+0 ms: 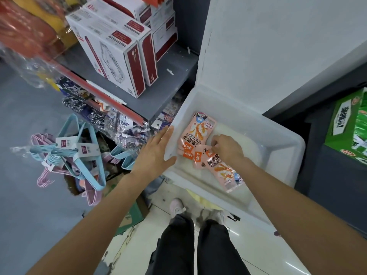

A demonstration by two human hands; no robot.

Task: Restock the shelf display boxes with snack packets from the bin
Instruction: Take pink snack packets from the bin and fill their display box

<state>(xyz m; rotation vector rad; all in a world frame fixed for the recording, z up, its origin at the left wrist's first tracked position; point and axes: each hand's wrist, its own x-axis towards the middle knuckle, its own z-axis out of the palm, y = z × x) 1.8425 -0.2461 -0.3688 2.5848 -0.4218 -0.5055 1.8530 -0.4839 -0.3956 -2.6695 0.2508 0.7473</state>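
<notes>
At centre frame our right hand (225, 148) pinches pink snack packets (198, 133) lying in the white bin (278, 155), our left hand (156, 149) flat on its rim, so we judge restocking barely begun.

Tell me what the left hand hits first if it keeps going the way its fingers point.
The left hand rests flat on the white bin's rim, fingers aimed up and right. Going on, it would probably first meet the pink snack packets inside, though depth is unclear.
</notes>
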